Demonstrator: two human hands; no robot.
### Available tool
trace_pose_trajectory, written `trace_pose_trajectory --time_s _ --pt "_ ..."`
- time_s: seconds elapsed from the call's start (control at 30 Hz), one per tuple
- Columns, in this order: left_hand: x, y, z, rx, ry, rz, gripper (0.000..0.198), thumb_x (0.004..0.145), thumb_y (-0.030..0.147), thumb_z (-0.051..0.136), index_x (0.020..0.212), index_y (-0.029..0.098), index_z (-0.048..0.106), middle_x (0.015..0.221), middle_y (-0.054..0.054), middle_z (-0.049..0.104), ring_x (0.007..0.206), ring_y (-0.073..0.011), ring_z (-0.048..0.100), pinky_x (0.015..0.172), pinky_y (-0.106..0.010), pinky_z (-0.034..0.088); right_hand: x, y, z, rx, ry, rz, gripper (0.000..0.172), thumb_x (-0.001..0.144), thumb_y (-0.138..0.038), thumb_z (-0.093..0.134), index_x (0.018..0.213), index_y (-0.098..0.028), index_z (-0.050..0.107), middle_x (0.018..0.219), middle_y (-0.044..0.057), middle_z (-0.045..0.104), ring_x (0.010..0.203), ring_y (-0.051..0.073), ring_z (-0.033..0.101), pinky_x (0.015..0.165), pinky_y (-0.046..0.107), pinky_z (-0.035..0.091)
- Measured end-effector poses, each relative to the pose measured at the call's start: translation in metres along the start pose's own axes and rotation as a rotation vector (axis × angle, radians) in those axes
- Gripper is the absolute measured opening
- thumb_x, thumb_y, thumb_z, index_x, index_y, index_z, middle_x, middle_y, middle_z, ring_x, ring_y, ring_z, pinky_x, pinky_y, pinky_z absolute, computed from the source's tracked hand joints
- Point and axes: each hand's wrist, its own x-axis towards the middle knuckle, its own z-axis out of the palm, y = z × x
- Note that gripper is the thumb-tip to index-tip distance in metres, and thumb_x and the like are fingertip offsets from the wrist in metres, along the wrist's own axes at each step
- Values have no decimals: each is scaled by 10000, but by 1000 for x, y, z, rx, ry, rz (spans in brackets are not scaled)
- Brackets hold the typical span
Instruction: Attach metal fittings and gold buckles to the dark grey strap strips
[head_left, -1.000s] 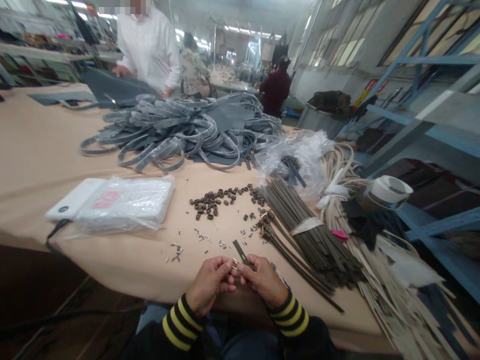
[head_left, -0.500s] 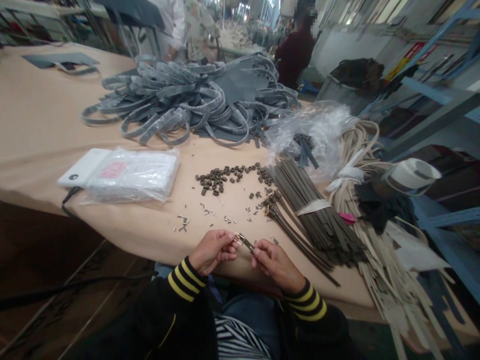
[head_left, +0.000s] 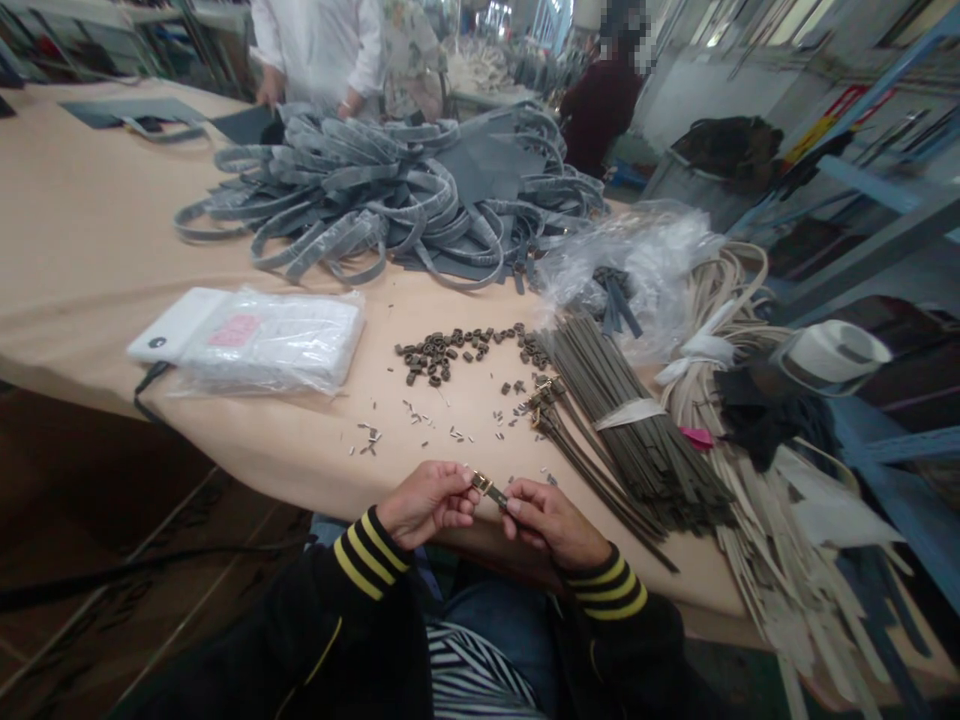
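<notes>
My left hand (head_left: 427, 500) and my right hand (head_left: 547, 520) meet at the near edge of the tan table (head_left: 90, 260). Between their fingertips they pinch a small gold buckle on a short dark strap (head_left: 486, 486). The left fingers hold the buckle end, the right fingers the strap end. Just beyond lie several tiny metal pins (head_left: 420, 425) and a scatter of dark loops (head_left: 450, 350). A bundle of dark straps (head_left: 622, 420), some with gold buckles, lies to the right.
A white power bank under a clear bag (head_left: 255, 335) sits left. Grey straps (head_left: 390, 200) are heaped at the back, a crumpled clear bag (head_left: 637, 270) and cream straps (head_left: 765, 500) at right. A tape roll (head_left: 832, 355) sits on the blue shelf. People work behind the table.
Since a second ago the view has tilted down. My hands have drawn slightly apart, and the strap now lies level between them instead of sticking up.
</notes>
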Motion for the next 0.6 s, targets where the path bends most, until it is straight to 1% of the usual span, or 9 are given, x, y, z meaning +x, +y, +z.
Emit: trace_pose_trajectory --time_s 0.1,0.17,0.2,0.27,0.33,0.4,0.43,0.5,0.6 --pt "1 -6 4 48 -60 -36 124 659 182 625 630 68 582 525 -8 574 398 -31 499 396 -118 472 3 -3 7 -48 51 -6 279 733 -428 491 741 -152 451 558 -38 527 354 22 312 341 166 196" --pt "2 -8 6 74 -86 -56 151 655 207 620 644 57 603 538 -17 578 401 -27 493 404 -118 472 5 -6 13 -96 125 -34 267 740 -416 484 827 -168 432 558 -48 527 372 41 358 356 168 243" --pt "2 -9 8 85 -84 -60 160 652 217 618 645 58 606 539 -17 576 402 -26 488 405 -118 470 5 -7 15 -134 161 -63 259 750 -396 477 876 -177 423 562 -51 530 391 53 391 375 173 275" --pt "3 -9 9 116 -43 -49 158 640 226 617 633 69 598 527 -2 554 400 -25 474 401 -126 464 5 -9 19 -236 206 -153 217 774 -340 456 927 -188 433 588 -41 547 466 78 465 449 195 347" --pt "2 -9 10 174 20 -8 139 630 219 612 619 85 576 515 14 531 404 -28 457 397 -139 457 4 -9 20 -330 221 -236 139 786 -288 439 869 -186 483 630 -18 567 568 100 517 546 222 390" --pt "1 -8 10 233 69 88 107 611 189 614 632 103 556 529 25 521 437 -36 456 398 -141 445 4 -8 19 -365 237 -276 100 786 -261 438 793 -184 501 662 -3 576 629 113 535 608 238 405" --pt "0 -8 9 253 75 139 107 600 174 617 655 110 552 559 24 528 472 -46 468 408 -143 443 4 -8 18 -366 251 -281 92 783 -255 443 778 -184 501 671 0 576 642 116 537 621 241 409" --pt "-2 -9 9 259 62 211 135 600 176 619 702 121 549 631 15 543 555 -66 496 443 -153 448 4 -7 17 -365 277 -270 87 776 -254 456 767 -185 509 685 4 575 636 115 535 608 238 416" --pt "-2 -11 8 216 76 228 170 628 253 617 699 120 538 647 10 543 586 -72 506 495 -175 458 6 -6 17 -340 282 -231 108 772 -277 466 778 -186 524 686 3 581 536 97 505 513 221 411"
